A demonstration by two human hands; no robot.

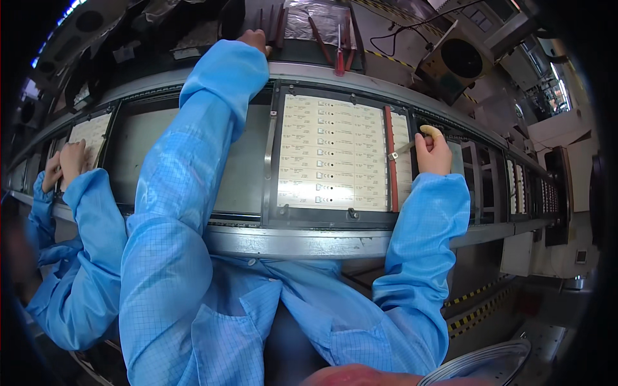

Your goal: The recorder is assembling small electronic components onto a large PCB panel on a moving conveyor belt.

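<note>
From where I watch, the two hands are well apart. My left hand point(256, 40) is stretched beyond the far rail, fingers bunched; I cannot tell whether they close on anything. My right hand point(433, 152) is curled at the right edge of the black frame point(275, 164), a yellowish cover point(431, 131) on one finger. Its fingertips meet the outer end of a small metal lever point(403, 150), though I cannot tell if they pinch it.

The white panel point(331, 151) lies flat in that frame, just left of the right hand and nearer my body than the left. A reddish-brown bar point(390, 167) crosses it close to the right hand. Rows of fine print, small square symbols and black dots cover it; the smallest lettering is too tiny to read.

Just right of the left hand, a dark mat point(297, 56) carries a red-handled screwdriver point(340, 61) and a crinkled silver sheet point(315, 22). Far left of both hands, a co-worker's hands point(73, 157) are at another pale panel point(96, 132).
</note>
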